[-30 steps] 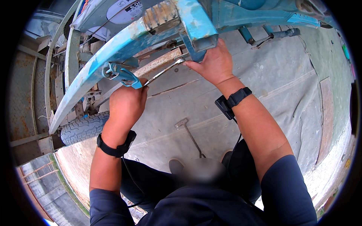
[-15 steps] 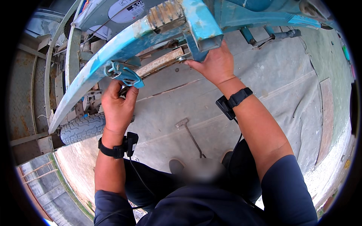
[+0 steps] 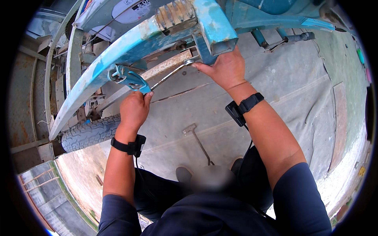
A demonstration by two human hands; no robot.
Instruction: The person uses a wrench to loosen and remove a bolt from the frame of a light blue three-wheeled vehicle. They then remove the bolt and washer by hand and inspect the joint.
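Note:
My left hand [image 3: 134, 108] is closed round the lower end of a long metal wrench [image 3: 168, 78], just below a blue latch-like bracket [image 3: 128, 77]. The wrench slants up to the right, and its ring-shaped head sits beside a blue upright plate under the frame. My right hand [image 3: 228, 69] is closed at that head, its thumb pressed against it. The right fingers are hidden behind the open square tube [image 3: 223, 47]. A curved blue frame beam [image 3: 118, 45] with worn paint arches above both hands. Behind the wrench runs a rusty flat bar [image 3: 167, 65].
A hammer [image 3: 190, 128] lies on the grey floor sheet [image 3: 275, 114] near my feet. A tyre [image 3: 88, 135] and metal framework stand at the left. Ribbed rusty metal [image 3: 175, 17] tops the beam. A brown board [image 3: 339, 124] lies at the right.
My left hand has moved right and slightly down, and the wrench shaft now shows beyond it, swung away from the rusty bar. My right hand has stayed at the wrench head.

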